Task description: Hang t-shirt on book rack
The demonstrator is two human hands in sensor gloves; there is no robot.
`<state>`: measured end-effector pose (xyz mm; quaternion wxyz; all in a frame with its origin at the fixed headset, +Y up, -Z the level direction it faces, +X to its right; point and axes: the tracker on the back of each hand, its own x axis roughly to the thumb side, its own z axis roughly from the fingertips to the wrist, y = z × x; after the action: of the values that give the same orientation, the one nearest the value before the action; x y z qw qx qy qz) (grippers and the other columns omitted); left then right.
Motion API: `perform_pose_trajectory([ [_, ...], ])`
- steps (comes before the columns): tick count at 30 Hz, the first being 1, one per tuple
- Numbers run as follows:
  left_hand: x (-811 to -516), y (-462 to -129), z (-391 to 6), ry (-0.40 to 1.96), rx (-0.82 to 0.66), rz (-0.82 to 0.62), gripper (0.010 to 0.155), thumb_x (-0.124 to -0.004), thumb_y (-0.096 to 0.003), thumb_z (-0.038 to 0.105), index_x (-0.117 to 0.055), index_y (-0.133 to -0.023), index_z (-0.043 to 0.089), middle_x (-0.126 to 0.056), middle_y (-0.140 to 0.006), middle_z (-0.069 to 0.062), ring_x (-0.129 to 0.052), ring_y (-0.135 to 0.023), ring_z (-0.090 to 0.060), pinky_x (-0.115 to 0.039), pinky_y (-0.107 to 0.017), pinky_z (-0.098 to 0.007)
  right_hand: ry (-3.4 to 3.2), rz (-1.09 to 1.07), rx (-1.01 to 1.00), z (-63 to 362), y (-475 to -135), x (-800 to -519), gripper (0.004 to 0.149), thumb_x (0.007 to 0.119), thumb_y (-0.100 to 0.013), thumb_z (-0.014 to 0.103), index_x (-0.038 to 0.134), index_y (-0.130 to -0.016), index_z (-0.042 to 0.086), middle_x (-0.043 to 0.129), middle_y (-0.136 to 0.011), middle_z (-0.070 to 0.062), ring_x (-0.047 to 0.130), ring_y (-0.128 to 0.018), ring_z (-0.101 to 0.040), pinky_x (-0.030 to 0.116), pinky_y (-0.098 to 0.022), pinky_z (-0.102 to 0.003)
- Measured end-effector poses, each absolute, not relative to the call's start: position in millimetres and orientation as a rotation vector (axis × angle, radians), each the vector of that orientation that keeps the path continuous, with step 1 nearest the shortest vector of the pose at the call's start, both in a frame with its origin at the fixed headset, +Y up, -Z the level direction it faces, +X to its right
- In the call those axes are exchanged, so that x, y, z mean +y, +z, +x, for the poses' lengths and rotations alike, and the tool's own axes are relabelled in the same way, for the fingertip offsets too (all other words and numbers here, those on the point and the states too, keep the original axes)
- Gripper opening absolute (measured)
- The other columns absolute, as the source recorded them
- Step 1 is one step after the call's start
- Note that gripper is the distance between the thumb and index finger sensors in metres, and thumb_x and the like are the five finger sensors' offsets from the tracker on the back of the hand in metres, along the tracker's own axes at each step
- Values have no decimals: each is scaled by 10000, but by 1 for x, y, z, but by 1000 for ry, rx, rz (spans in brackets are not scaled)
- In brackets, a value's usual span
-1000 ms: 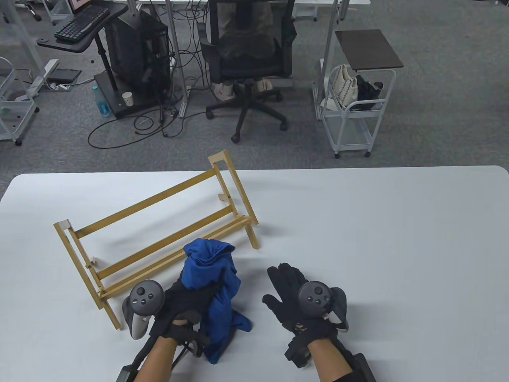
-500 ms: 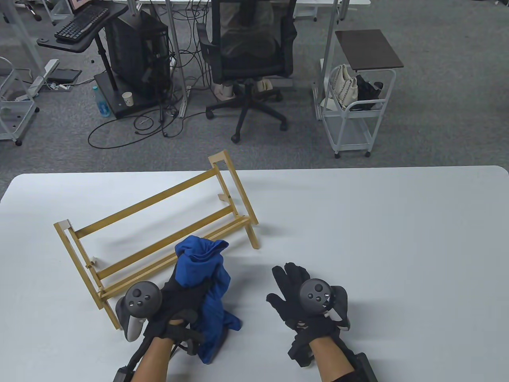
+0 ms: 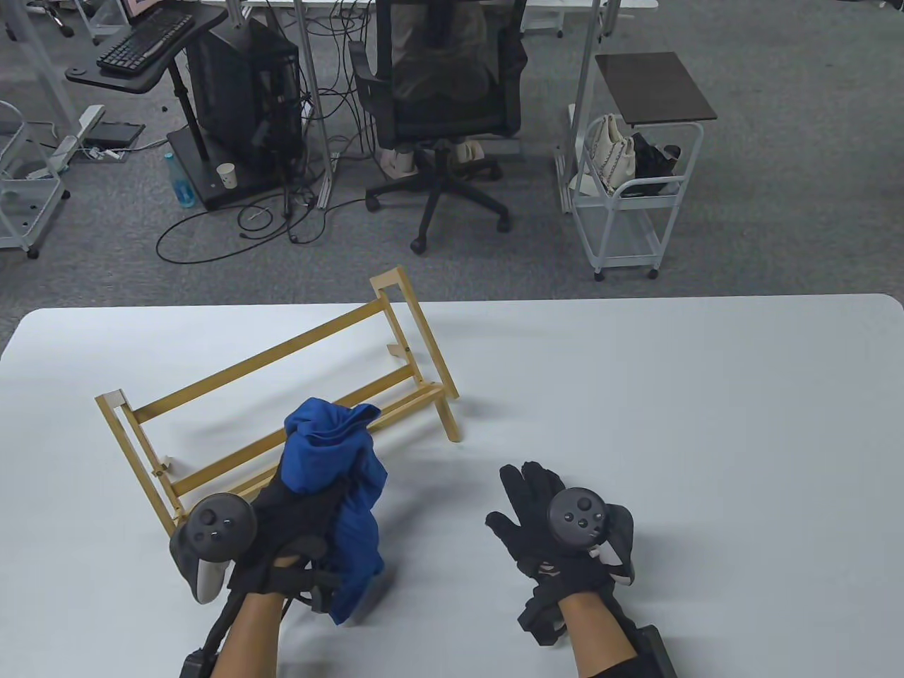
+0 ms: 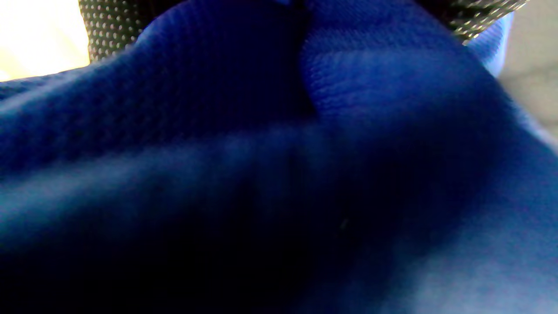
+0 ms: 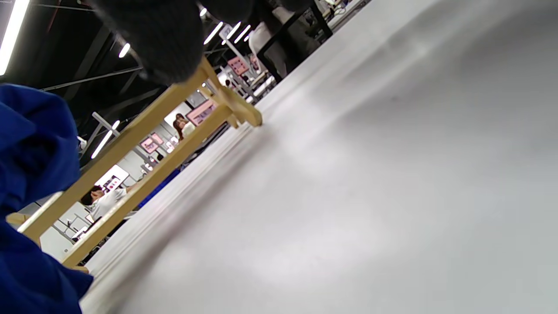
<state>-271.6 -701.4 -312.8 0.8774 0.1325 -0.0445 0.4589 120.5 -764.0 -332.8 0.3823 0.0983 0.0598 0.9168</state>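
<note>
Table view: left hand point(image 3: 300, 519) grips bunched t-shirt point(image 3: 332, 452); right hand point(image 3: 547, 526) released, well apart.

No text, label, brand, number or sign can be read in any of the views. In the right wrist view, pinkish wall panels point(image 5: 201, 111) are seen far beyond the grip, but whatever is printed on them is too blurred to be made out. In the table view, a monitor corner point(image 3: 141, 6) at the top left, well away from both hands, is too small for anything to be read. The left wrist view is filled by blue cloth.
</note>
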Motion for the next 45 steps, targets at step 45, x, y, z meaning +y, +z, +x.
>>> perform_pose_trajectory([
  [45, -625, -355, -356, 648, 551, 255, 773, -798, -571, 499, -365, -1140, 203, -770, -921, -195, -1002, -606, -278, -881, -454, -403, 2438, 242, 155, 117, -333, -769, 689, 775, -589, 442, 431, -1152, 240, 311, -1164, -230, 254, -1071, -505, 312, -694, -765],
])
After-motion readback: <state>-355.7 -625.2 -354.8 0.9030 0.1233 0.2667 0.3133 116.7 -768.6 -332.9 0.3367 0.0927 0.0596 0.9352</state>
